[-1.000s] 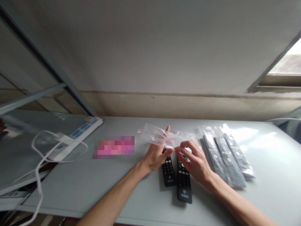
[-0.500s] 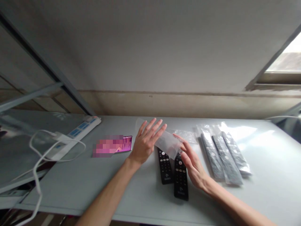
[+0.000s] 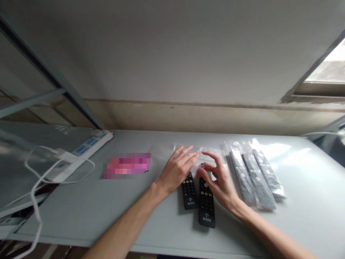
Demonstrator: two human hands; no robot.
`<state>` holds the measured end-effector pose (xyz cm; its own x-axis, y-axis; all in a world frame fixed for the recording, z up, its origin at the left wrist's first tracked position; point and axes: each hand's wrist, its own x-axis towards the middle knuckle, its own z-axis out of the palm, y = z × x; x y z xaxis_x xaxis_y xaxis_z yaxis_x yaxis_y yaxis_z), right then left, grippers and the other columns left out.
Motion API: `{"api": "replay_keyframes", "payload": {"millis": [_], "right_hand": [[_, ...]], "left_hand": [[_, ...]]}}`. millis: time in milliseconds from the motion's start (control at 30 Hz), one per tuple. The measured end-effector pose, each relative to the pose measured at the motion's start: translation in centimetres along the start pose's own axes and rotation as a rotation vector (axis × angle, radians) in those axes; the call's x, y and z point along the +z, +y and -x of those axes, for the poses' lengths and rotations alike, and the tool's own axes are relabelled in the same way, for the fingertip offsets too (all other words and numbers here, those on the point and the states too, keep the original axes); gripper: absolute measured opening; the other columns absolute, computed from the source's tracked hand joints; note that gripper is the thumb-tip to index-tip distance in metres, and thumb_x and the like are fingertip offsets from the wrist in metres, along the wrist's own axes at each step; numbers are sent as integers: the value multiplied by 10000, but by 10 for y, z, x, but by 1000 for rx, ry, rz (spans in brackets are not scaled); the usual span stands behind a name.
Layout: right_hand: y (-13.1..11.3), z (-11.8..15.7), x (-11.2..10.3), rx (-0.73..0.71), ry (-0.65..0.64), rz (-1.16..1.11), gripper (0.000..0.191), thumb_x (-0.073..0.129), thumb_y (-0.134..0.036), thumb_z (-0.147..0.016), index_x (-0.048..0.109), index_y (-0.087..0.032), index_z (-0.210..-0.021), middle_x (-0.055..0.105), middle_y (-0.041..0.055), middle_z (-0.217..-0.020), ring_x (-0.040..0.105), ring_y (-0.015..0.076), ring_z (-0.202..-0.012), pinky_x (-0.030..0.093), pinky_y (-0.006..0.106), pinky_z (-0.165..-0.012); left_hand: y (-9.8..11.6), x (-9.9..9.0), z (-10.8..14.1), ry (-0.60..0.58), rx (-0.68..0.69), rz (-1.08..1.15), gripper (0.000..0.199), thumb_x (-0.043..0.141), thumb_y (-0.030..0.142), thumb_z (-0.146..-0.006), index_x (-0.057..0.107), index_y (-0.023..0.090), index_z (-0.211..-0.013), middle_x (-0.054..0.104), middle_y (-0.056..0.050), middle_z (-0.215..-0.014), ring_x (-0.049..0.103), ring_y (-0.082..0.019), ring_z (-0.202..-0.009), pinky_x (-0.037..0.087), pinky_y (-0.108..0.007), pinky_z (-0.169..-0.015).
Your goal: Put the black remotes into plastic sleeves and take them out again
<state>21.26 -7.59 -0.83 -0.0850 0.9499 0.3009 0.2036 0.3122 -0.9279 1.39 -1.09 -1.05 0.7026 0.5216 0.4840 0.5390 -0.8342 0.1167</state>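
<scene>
Two black remote controls lie side by side on the grey table. Part of the left remote (image 3: 190, 196) is covered at its upper end by my left hand (image 3: 178, 171), which rests flat with fingers stretched out. Beneath those fingers is a thin, frosted plastic bag (image 3: 161, 153), its left part showing faintly on the tabletop. My right hand (image 3: 218, 181) is over the upper end of the right remote (image 3: 206, 207), index finger raised and apart, thumb and middle finger curved near the remote's top. Whether these fingertips touch the remote is unclear.
Several remotes in clear plastic sleeves (image 3: 252, 178) lie to the right. Another clear plastic bag (image 3: 214, 153) is behind my hands. At left are a blurred pink phone (image 3: 126, 167), a white power strip (image 3: 86, 149) and a looping white cable (image 3: 35, 194). A wall stands behind the table.
The frosted bag has come down from between my hands to the tabletop. My left hand has lowered onto it and moved slightly right. My right fingers have left the bag's edge and curled over the right remote.
</scene>
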Motion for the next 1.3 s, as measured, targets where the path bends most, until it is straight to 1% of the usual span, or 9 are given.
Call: {"api": "replay_keyframes", "payload": {"millis": [133,200,267,533,733,933,1000,1133,1300], "right_hand": [[-3,-3,-6,-153,156,78,216,593,-254,-1054,573,-255,-1270,685,-14,-838,680,159,-750,563,285,-702],[-4,-6,-12,-228,165,196,113,580,-193,-1041,662,-236,-1105,700,17,-893,681,166,-782,564,297,-721],[-4,-8,-15,-299,118,295,191,556,-130,-1022,719,-223,-988,697,39,-918,680,176,-810,559,305,-717],[-5,-3,-6,-514,93,371,447,576,-10,-982,757,-289,-1281,659,44,-974,669,170,-848,588,306,-733],[-4,-3,-8,-527,128,411,395,638,-51,-994,755,-291,-1285,658,42,-975,664,172,-839,598,326,-742],[3,-4,-5,-509,79,447,160,660,-115,-995,761,-240,-997,681,58,-943,648,205,-857,583,350,-725],[3,-4,-6,-512,86,460,161,656,-106,-986,742,-232,-934,683,63,-951,639,213,-870,578,360,-735],[0,-5,-10,-538,149,499,145,676,-124,-973,748,-236,-915,693,76,-982,630,234,-903,581,402,-771],[-3,-6,-14,-626,77,547,133,705,-130,-978,771,-244,-996,747,84,-1020,666,252,-955,611,425,-794]], "left_hand": [[-3,2,0,142,-26,93,307,492,92,-1068,714,162,-1269,804,-78,-1223,621,-283,-1387,486,-533,-1166],[-6,0,2,202,-40,140,221,554,128,-1065,743,173,-1170,824,-59,-1122,657,-283,-1329,496,-518,-1138],[-7,-2,3,228,-50,168,178,577,149,-1064,749,180,-1100,826,-50,-1062,668,-278,-1307,491,-509,-1133],[0,-4,1,222,-88,194,218,563,277,-1096,713,186,-966,799,-64,-1000,682,-261,-1257,489,-444,-1089],[3,-4,0,178,-50,248,314,490,378,-1126,694,174,-1002,783,-82,-1022,666,-262,-1246,483,-428,-1077],[4,-4,0,112,-43,230,244,502,282,-1113,702,186,-1010,781,-71,-1033,661,-262,-1259,490,-445,-1095],[3,-3,0,104,-8,193,218,492,193,-1094,703,171,-1146,780,-81,-1137,641,-252,-1289,478,-443,-1137],[0,-4,-1,60,-27,94,568,412,-4,-980,537,171,-1505,676,-103,-1441,557,-240,-1410,392,-471,-1251],[-3,-12,-1,15,-111,28,603,436,-18,-906,560,160,-1469,709,-115,-1238,611,-268,-1222,480,-453,-1129]]}}
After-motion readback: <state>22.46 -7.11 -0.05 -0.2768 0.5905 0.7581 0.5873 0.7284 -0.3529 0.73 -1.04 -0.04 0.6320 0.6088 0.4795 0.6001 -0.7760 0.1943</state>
